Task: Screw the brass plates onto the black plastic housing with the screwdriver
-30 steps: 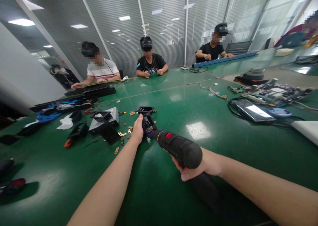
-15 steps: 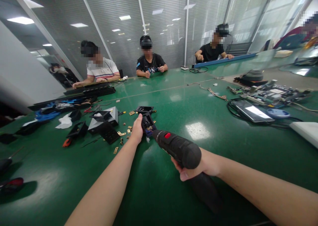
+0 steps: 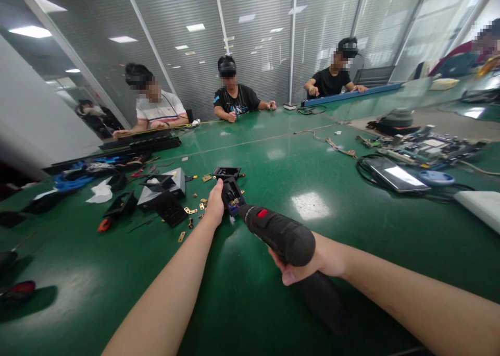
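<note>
Screwdriving step: right hand [image 3: 312, 259] clenched round black power driver [image 3: 279, 233], tip at small black housing [image 3: 231, 194] pinned on green table [image 3: 332, 220] by grasping left hand [image 3: 215, 205]; next calls for steady straight pressure

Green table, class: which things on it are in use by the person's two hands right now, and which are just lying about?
In use:
left hand
small black part
right hand
black power screwdriver

Lying about:
brass pieces
white cloth
circuit boards
tablet
green table
</note>
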Tool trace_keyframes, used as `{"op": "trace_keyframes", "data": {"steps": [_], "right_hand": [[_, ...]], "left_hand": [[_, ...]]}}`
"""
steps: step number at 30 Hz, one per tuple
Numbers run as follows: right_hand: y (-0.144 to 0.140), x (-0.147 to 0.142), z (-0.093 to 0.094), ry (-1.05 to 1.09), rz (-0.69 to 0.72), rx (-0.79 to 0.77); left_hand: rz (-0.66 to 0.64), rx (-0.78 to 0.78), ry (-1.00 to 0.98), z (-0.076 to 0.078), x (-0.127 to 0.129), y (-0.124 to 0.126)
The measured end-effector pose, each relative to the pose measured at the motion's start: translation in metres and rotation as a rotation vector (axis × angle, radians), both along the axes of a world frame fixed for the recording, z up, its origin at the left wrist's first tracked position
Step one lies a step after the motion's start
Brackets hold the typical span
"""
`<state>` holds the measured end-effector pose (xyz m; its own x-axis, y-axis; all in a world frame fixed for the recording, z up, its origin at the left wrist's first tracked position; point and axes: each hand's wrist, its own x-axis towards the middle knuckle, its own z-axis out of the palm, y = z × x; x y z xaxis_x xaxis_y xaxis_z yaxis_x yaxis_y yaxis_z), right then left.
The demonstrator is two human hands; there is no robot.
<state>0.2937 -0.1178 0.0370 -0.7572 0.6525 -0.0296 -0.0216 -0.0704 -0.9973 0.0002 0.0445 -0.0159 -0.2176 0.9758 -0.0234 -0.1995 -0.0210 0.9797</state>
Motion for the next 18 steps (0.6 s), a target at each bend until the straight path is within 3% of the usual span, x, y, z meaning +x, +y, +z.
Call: {"op": "trace_keyframes", "data": {"steps": [18], "right_hand": [[0.0001,0.0023,-0.0001,0.008,0.003,-0.018]], "left_hand": [[-0.004,-0.020,0.013,-0.0003,0.0009,-0.0007]]}}
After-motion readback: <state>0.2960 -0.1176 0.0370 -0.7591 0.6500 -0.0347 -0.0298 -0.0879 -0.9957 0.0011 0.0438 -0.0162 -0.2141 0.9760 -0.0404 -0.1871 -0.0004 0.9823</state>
